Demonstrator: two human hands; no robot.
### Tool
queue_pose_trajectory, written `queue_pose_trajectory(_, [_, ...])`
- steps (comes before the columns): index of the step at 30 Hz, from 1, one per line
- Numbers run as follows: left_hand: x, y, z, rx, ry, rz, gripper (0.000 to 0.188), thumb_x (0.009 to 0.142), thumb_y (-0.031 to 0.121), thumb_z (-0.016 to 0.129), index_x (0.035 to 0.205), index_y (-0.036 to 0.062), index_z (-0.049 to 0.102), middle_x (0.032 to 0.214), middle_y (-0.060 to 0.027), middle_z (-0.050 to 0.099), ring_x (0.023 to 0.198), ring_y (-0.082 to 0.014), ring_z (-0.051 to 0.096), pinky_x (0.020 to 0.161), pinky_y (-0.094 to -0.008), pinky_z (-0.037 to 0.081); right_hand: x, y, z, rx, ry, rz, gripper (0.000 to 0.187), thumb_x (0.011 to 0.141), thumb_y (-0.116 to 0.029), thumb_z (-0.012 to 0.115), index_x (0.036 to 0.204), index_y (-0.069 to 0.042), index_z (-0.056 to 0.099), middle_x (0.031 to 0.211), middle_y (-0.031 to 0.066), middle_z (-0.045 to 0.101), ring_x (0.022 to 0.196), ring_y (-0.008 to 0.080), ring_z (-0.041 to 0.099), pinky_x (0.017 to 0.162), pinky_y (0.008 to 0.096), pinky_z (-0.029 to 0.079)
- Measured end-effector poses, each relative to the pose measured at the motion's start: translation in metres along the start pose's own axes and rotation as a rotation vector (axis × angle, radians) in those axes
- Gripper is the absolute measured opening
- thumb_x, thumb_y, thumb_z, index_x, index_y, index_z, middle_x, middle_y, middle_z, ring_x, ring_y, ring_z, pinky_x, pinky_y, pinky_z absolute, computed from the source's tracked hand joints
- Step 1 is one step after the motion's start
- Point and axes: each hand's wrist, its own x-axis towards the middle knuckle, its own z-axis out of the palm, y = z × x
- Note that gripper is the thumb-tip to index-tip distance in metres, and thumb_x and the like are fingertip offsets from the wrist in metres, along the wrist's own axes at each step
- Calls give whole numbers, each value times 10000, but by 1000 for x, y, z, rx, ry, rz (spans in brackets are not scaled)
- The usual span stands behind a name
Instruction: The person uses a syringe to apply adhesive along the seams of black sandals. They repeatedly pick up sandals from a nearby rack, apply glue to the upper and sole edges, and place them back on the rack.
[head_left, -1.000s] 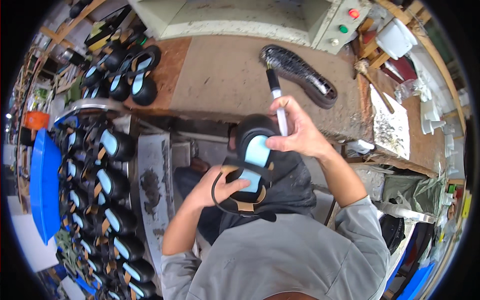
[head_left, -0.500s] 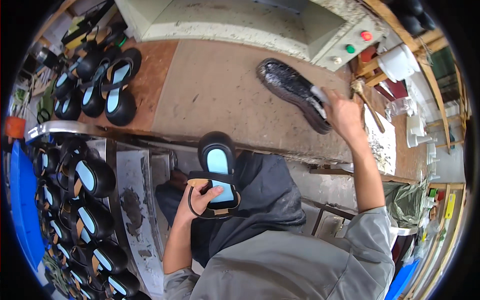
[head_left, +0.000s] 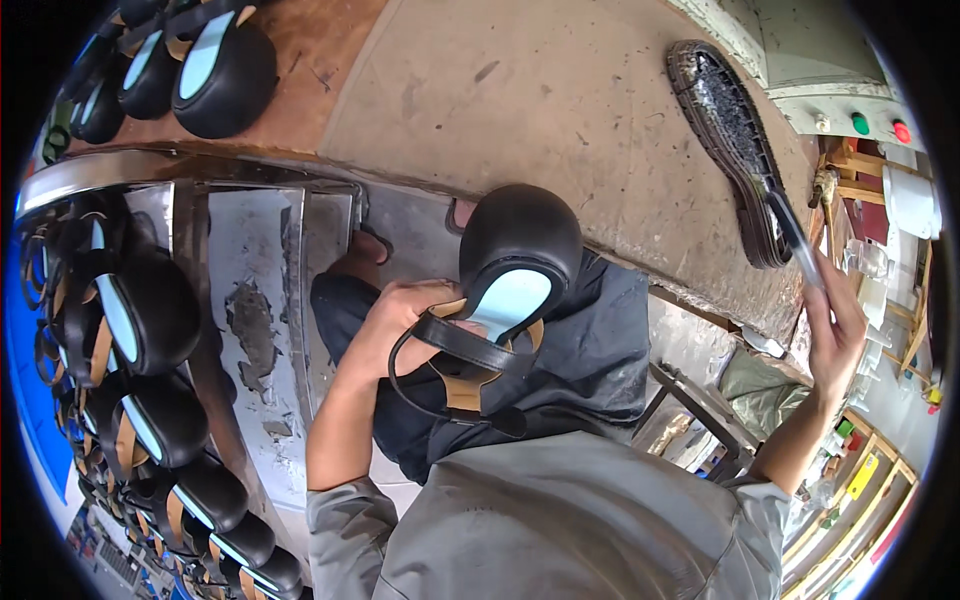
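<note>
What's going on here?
A person holds a black strappy shoe with a light-blue insole over their lap in the left hand. The right hand holds a slim tool, its dark end over a dark sole-shaped piece lying on the workbench; contact is hard to tell. More black shoes crowd the left side.

We see a worn, stained brown table (head_left: 500,110), a pale cabinet (head_left: 840,104) with green and red buttons (head_left: 859,124) at upper right, grey floor (head_left: 412,225) below, a peeling metal panel (head_left: 228,300) leftward, and wooden slats (head_left: 882,441) at lower right.
</note>
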Motion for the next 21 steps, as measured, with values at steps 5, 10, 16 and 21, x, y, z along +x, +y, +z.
queue_pose_trajectory(5, [15, 2, 1, -51, 28, 94, 261, 723, 155, 748, 837, -52, 636, 679, -159, 571, 576, -303, 575, 542, -331, 425, 0, -20, 33, 478, -25, -199, 456, 807, -313, 707, 1107, 27, 653, 964, 195, 670, 840, 253, 648, 729, 337, 514])
queue_pose_trajectory(10, [10, 0, -10, 15, -33, 57, 273, 709, 139, 761, 859, -54, 639, 666, -160, 564, 583, -288, 566, 541, -331, 421, 42, -59, 85, 643, -218, -482, 466, 755, -315, 756, 1023, 57, 670, 870, 203, 669, 695, 263, 665, 595, 307, 522])
queue_pose_trajectory(16, [12, -1, -11, 24, -24, 111, 282, 705, 150, 770, 824, -59, 622, 648, -151, 548, 575, -282, 543, 538, -325, 417, 62, -59, 86, 631, -271, -620, 444, 730, -297, 782, 998, 43, 685, 820, 190, 665, 639, 245, 661, 541, 303, 514])
queue_pose_trajectory(21, [13, 3, -10, -24, -13, 69, 281, 712, 156, 768, 822, -58, 622, 654, -150, 549, 579, -282, 544, 542, -328, 419, 67, -62, 82, 597, -276, -646, 387, 731, -282, 773, 947, 32, 702, 789, 170, 668, 591, 229, 652, 512, 291, 503])
